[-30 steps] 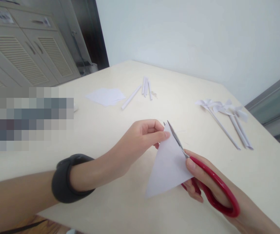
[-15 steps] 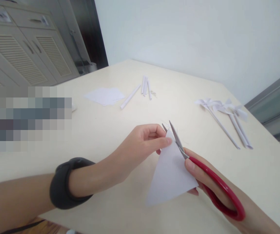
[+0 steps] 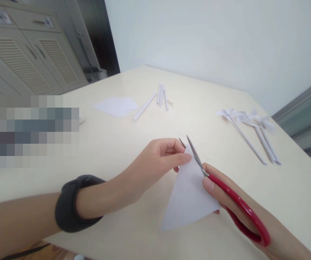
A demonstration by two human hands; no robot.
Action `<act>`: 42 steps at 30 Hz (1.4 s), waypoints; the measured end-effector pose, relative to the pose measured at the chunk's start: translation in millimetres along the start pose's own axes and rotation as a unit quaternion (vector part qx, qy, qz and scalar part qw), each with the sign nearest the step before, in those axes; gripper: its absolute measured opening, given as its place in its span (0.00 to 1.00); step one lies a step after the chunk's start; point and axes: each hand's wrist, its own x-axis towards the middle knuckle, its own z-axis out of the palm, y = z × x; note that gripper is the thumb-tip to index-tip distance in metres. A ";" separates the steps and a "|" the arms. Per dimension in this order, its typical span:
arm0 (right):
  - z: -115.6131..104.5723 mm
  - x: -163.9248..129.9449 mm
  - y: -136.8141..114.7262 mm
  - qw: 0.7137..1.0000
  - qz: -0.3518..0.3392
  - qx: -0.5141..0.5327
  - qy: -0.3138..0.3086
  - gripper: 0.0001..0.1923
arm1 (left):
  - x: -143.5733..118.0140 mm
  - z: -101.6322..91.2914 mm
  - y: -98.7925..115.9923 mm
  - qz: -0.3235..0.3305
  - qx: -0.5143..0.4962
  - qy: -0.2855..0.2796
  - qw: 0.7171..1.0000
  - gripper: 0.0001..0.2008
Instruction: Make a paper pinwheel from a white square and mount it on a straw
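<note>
My left hand [image 3: 152,164] pinches the top corner of a white folded paper triangle [image 3: 188,195] held just above the cream table [image 3: 112,144]. A dark band sits on that wrist. My right hand [image 3: 226,202] grips red-handled scissors [image 3: 226,195]. Their blades are slightly apart, straddling the paper's top corner beside my left thumb and forefinger. The triangle's wide end points down toward me and partly covers my right fingers.
Flat white paper sheets [image 3: 116,105] lie at the far left of the table. Several rolled white paper sticks [image 3: 155,99] lie next to them, with a small metal pin beside. Finished white paper pinwheels on sticks [image 3: 249,126] rest at the right. Cabinets stand beyond.
The scissor blades have shifted slightly and parted a little at the paper's top corner. My right hand has dropped somewhat lower. My left hand keeps its pinch in nearly the same place.
</note>
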 end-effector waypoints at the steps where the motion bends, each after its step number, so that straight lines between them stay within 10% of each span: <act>1: -0.9 -0.3 -0.7 1.000 -0.006 -0.013 0.001 0.17 | 0.0 -0.2 -0.2 -0.001 -0.001 -0.001 1.000 0.10; 26: 4.3 4.8 7.9 0.996 -0.062 -0.024 0.058 0.20 | -1.7 1.7 -2.3 -0.001 -0.026 -0.024 0.999 0.11; 42: 6.9 5.2 2.6 0.999 -0.035 0.004 -0.023 0.23 | -2.6 1.8 1.5 -0.015 -0.057 -0.027 0.998 0.10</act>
